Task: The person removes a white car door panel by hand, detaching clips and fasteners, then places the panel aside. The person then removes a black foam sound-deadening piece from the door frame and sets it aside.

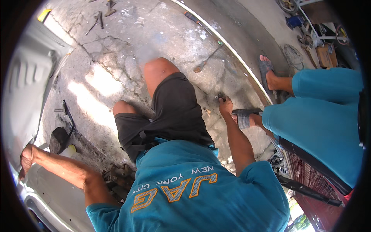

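Beyond right hand [226, 106], two screwdrivers [199, 69] (apart)

Shaded ground, burnt-out sun patches, heavy fisheye distortion.
We find the concrete floor [135, 23] mostly in soft shade; sunlit patches [104, 81] left of centre are overexposed, with further glare at the lower right. We note a hazy smudge above the central knee [158, 73], and poor detail in the dark spot at the right hand's [226, 105] fingertips. The white strip [216, 34] at upper right bows; black vignetting fills every corner.
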### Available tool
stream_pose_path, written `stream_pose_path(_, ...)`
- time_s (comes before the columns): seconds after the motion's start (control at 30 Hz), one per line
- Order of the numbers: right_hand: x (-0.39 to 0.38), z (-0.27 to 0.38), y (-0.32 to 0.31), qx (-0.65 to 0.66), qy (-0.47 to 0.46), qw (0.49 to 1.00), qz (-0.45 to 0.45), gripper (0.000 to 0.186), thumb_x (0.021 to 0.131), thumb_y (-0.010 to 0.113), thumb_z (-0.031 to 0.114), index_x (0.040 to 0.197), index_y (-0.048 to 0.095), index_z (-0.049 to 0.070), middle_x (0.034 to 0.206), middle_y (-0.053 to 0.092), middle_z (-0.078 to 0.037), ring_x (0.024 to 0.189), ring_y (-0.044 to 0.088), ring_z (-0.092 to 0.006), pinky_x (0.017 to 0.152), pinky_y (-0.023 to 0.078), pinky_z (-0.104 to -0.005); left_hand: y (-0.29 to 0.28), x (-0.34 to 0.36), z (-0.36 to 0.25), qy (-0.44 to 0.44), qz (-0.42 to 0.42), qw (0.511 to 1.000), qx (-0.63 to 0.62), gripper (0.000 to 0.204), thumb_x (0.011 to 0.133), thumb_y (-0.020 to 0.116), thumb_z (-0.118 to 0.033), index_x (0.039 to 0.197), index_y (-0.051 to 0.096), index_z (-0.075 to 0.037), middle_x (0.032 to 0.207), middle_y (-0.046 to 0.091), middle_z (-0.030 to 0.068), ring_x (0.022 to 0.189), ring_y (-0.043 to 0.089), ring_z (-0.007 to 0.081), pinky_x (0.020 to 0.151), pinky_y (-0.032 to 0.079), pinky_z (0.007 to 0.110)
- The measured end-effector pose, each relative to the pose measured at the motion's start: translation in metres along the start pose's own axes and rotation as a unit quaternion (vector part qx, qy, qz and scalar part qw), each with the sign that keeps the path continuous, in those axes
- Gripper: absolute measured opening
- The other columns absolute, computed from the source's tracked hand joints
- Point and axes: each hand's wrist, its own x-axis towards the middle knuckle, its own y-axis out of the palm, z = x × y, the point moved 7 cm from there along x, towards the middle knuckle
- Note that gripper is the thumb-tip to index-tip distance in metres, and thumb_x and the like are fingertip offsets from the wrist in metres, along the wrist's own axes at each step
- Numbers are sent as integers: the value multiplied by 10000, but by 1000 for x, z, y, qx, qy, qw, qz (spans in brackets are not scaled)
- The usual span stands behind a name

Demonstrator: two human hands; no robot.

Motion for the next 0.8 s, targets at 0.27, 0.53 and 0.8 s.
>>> stream_pose_path(0.27, -4, 63, -53, 311, -37, 949, 48, 170, 945, 611, 50, 1080, 569, -45, 929, 642, -119, 711, 631, -161, 609, 579, -314, 37, -88, -2, 80, 18, 979, -189, 541, 724, 877, -394, 1126, 702, -75, 1143, 710, 28, 1078, 662, 212, 1014, 533, 392)
stream_pose_path(0.53, -28, 363, -180, 506, -235, 812, 170, 193, 895, 741, 32, 1050, 653, -39, 912, 655, -67, 774, 624, -147, 696, 561, -300, 77, -112, 15, 96, 70, 950, -288, 676, 741, 867, -310, 1288, 603, -14, 1203, 685, 80, 1153, 650, 243, 1068, 527, 407)
stream_pose_path(0.8, -301, 665, -284, 238, -799, 548, 64, 248, 801, 729, -121, 1031, 717, -29, 962, 724, -147, 835, 725, -213, 728, 574, -292, 69, -108, 41, 7, 50, 951, -304, 661, 734, 836, -275, 1288, 598, -5, 1200, 676, 93, 1169, 627, 246, 1071, 500, 394)
